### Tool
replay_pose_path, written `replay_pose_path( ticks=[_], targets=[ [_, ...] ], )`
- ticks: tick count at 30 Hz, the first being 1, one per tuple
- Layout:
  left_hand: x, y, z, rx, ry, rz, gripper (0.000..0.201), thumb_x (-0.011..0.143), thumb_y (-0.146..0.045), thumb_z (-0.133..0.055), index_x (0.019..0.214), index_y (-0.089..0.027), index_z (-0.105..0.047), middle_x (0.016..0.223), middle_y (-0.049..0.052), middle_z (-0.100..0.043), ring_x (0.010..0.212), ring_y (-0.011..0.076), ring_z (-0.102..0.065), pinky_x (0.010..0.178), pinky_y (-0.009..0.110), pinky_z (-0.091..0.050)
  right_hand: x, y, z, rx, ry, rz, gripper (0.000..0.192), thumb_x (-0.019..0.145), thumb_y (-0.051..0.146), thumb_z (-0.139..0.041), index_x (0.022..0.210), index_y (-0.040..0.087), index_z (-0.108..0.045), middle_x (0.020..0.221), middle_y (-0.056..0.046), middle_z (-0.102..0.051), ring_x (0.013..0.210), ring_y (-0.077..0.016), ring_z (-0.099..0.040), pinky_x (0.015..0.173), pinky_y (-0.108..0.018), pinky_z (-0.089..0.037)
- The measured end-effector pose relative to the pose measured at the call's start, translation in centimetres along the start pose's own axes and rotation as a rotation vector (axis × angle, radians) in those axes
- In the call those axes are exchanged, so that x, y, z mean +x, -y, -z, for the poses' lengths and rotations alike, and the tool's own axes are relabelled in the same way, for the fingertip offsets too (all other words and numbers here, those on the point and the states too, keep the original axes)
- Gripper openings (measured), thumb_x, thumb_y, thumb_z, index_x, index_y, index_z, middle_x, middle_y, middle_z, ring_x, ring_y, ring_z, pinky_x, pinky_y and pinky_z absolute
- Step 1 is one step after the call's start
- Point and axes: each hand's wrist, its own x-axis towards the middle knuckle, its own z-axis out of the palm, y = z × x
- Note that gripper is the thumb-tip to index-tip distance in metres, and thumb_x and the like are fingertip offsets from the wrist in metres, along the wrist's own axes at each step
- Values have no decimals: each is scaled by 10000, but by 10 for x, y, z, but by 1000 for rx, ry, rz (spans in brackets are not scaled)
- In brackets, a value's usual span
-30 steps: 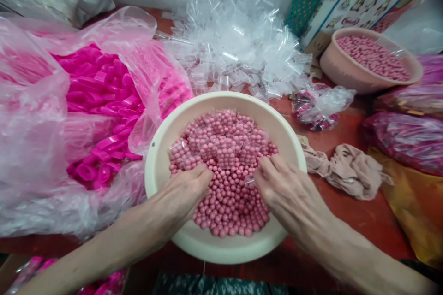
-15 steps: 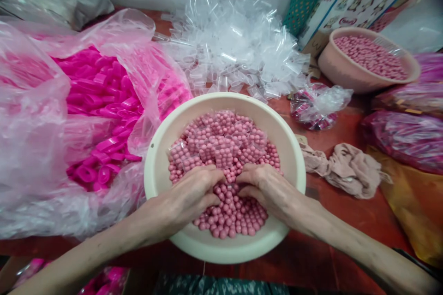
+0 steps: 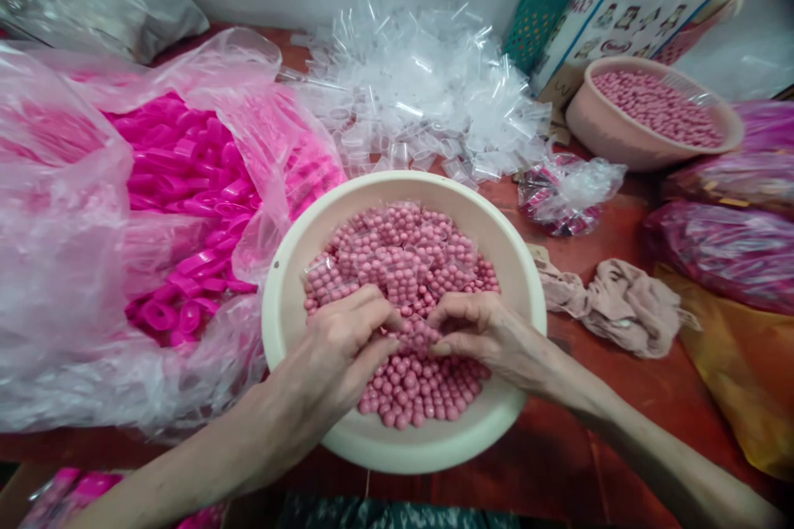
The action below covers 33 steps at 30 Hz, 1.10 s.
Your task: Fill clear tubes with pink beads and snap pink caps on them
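Observation:
A cream basin [image 3: 282, 306] holds loose pink balls [image 3: 406, 393] at its near side. Toward its far side lie several small clear packets of the same balls [image 3: 397, 252]. Over the loose balls, my left hand [image 3: 347, 339] and my right hand [image 3: 490, 335] face each other, thumbs and fingertips pinched. Between them is a small clear packet of pink balls [image 3: 417, 337], gripped at its left and right edges. My fingertips partly hide those edges.
Left of the basin, a plastic bag [image 3: 68, 264] is open over bright pink plastic pieces [image 3: 192, 165]. Clear plastic tubes [image 3: 422, 91] are heaped behind. To the right are a crumpled cloth [image 3: 636, 310], a knotted bag [image 3: 562, 194] and a pink bowl of pellets [image 3: 620, 136].
My hands have come up slightly from among the loose balls, and a clear packet now shows between my fingertips. The view has shifted a little.

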Motion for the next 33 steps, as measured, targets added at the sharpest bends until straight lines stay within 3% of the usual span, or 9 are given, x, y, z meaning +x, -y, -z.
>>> replay_pose_path(
  ticks=[3, 5, 12, 17, 21, 24, 27, 33],
  targets=[
    [-12, 5, -1, 67, 7, -10, 198, 896, -192, -436, 1045, -221, -563, 1049, 45, -582, 985, 191, -541, 833, 323, -435, -2, -2, 2, -18, -10, 7, 76, 812, 245, -623, 781, 176, -623, 738, 35, -608, 713, -116, -555, 645, -224, -382],
    [-12, 6, -2, 88, 0, 5, 237, 888, -205, -466, 1115, -235, -527, 1085, 45, -571, 1000, 196, -538, 827, 320, -441, -3, -2, 3, -59, -4, 39, 70, 824, 238, -610, 798, 174, -623, 738, 29, -600, 701, -114, -547, 638, -225, -375],
    [2, 5, -7, 85, 163, -123, 271, 868, -53, -407, 1022, -222, -553, 936, 12, -570, 856, 137, -540, 751, 243, -431, -9, 4, 5, -129, 62, 61, 50, 854, 227, -577, 843, 183, -597, 798, 21, -577, 754, -115, -534, 686, -220, -371],
    [-10, 11, -4, 74, 246, -73, 232, 866, -76, -405, 929, -236, -560, 908, -10, -574, 825, 132, -536, 727, 230, -438, -11, 3, 7, -98, 57, 32, 66, 848, 213, -584, 794, 175, -583, 752, 31, -558, 719, -106, -518, 656, -214, -357],
    [-10, 10, 1, 89, 183, -24, 147, 893, -215, -475, 1021, -243, -540, 980, -4, -587, 893, 146, -550, 786, 256, -437, -11, 0, 9, 13, 15, -19, 76, 844, 248, -591, 823, 176, -605, 765, 28, -570, 730, -113, -523, 660, -218, -374],
    [-1, 5, 3, 75, 66, 13, 222, 835, -311, -586, 1035, -226, -542, 988, -7, -607, 918, 156, -565, 796, 260, -434, -7, 0, 6, 154, 8, -48, 101, 837, 270, -596, 854, 171, -610, 782, 21, -586, 746, -122, -539, 675, -224, -405],
    [8, 1, 2, -11, -48, 37, 193, 808, -244, -622, 985, -189, -568, 896, -16, -634, 843, 137, -592, 755, 242, -443, -1, 3, -4, 241, -18, -1, 108, 836, 269, -595, 877, 171, -611, 810, 13, -612, 768, -128, -566, 698, -233, -432],
    [14, 11, 5, 16, -168, 29, 56, 819, -195, -590, 874, -184, -585, 800, -23, -622, 750, 124, -585, 690, 242, -442, 8, 2, -18, -182, -201, 169, 70, 851, 254, -563, 871, 202, -605, 823, -10, -617, 765, -150, -565, 701, -280, -439]
  ],
)
